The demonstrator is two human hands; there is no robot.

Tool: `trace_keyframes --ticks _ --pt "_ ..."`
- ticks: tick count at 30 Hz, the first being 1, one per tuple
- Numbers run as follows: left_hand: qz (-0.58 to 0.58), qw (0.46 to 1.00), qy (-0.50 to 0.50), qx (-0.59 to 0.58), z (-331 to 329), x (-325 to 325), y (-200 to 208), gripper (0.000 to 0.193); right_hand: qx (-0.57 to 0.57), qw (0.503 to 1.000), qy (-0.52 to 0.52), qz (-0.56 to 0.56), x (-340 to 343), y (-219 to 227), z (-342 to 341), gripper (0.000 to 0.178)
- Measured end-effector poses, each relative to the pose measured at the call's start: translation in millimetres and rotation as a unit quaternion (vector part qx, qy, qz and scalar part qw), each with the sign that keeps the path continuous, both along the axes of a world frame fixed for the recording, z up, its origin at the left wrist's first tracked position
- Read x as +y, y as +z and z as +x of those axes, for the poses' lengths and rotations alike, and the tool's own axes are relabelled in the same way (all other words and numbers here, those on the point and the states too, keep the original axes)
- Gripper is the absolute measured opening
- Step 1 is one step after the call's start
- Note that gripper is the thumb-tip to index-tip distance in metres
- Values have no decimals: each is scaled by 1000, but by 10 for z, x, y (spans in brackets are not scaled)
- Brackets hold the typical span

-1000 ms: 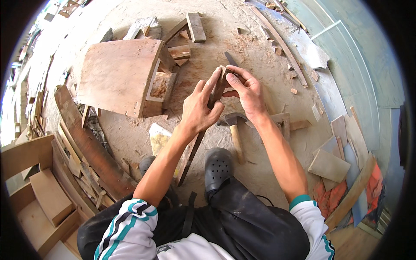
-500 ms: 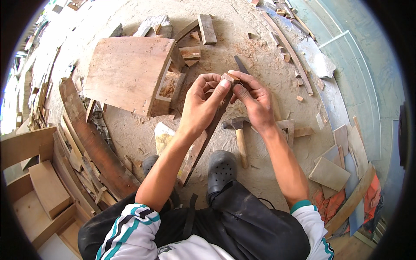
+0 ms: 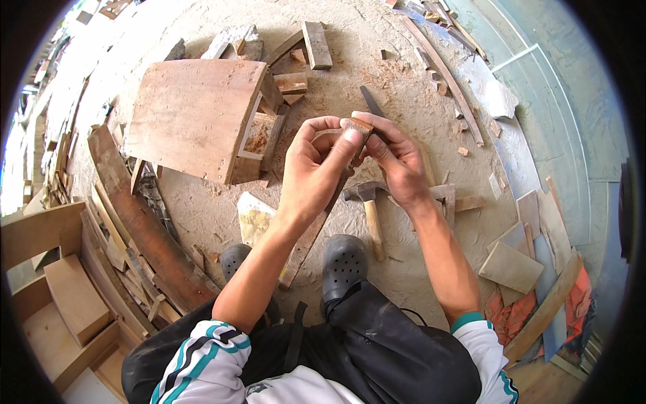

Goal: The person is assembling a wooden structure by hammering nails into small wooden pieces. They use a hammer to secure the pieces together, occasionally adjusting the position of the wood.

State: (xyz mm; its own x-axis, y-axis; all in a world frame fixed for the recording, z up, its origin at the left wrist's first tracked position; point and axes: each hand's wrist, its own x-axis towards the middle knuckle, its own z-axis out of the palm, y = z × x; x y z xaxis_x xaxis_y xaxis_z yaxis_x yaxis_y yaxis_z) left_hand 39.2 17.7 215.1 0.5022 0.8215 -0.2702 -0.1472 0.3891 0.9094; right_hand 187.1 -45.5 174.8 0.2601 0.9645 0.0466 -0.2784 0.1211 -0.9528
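Observation:
Both hands are raised in front of me at the upper end of a long, narrow wooden strip (image 3: 304,248). It slants down toward my feet. My left hand (image 3: 308,176) pinches that end, with its thumb pressed on the face just below the tip. The fingers of my right hand (image 3: 402,174) are closed on the other side of the same end; whether they also hold something small is hidden. Beneath my right wrist, a claw hammer (image 3: 373,225) with a wooden handle lies on the ground. A dark flat blade (image 3: 371,101) lies just beyond my fingertips.
A small wooden stool-like piece (image 3: 195,118) stands ahead on the left. Offcuts (image 3: 317,46) lie beyond it. A curved brown plank (image 3: 145,219) and a wooden box frame (image 3: 47,296) are at my left. Thin boards (image 3: 511,269) pile up at the right, near orange cloth (image 3: 579,303).
The strip's upper end has tilted slightly, showing more of its end face, and my fingers have shifted a little around it. The view has moved slightly.

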Motion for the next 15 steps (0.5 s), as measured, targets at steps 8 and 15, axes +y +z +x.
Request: trace_keyframes --ticks 8,15 --pt "-6 999 14 -50 -16 -26 -119 32 -10 1000 -3 2 7 2 -22 32" --pt "34 988 -148 -8 -86 48 -357 35 72 997 -19 -30 29 -22 -37 31"
